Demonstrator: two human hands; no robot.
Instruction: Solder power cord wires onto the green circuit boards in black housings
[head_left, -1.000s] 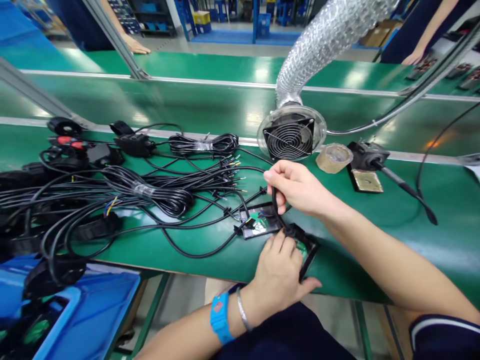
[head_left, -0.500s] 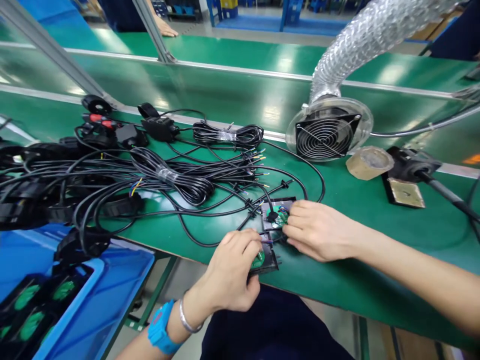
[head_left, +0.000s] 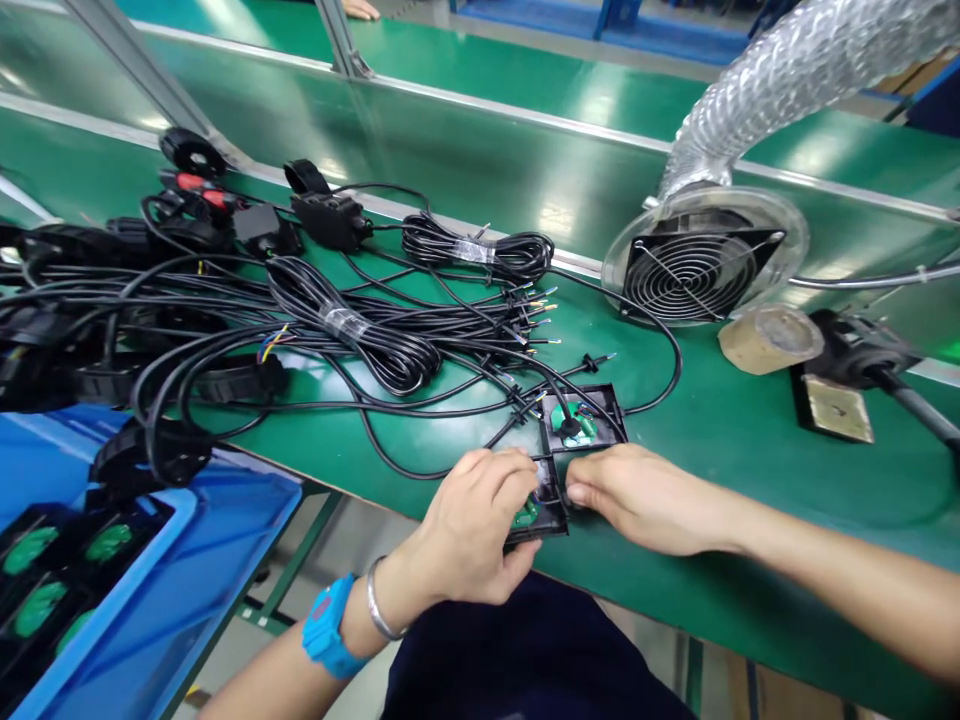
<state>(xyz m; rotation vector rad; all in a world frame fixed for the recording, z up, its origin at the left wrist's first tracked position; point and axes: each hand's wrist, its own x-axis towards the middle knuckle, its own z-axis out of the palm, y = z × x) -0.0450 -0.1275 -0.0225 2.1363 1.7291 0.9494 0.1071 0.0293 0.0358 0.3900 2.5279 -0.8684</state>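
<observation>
My left hand (head_left: 480, 520) is closed round the near black plastic housing (head_left: 553, 517), thumb at its front edge and fingers over its top. Part of a green circuit board (head_left: 527, 512) shows inside it. Just beyond lies a second black housing (head_left: 609, 402), open side up, with a green circuit board (head_left: 583, 424) and a black cable entering it. My right hand (head_left: 645, 495) rests low by the housings' right side, its fingers pinched together. Whatever is between those fingertips is hidden.
Black cables with bared coloured ends (head_left: 536, 310) and a taped cable coil (head_left: 352, 325) cover the left. A fan (head_left: 690, 275) with a foil duct, a tape roll (head_left: 770, 340) and a soldering iron stand (head_left: 836, 405) stand right. A blue bin (head_left: 172, 530) holds more housings.
My right hand has moved from the far housing down beside the near one, uncovering the far housing's board. My left hand keeps its hold. The camera view has shifted slightly.
</observation>
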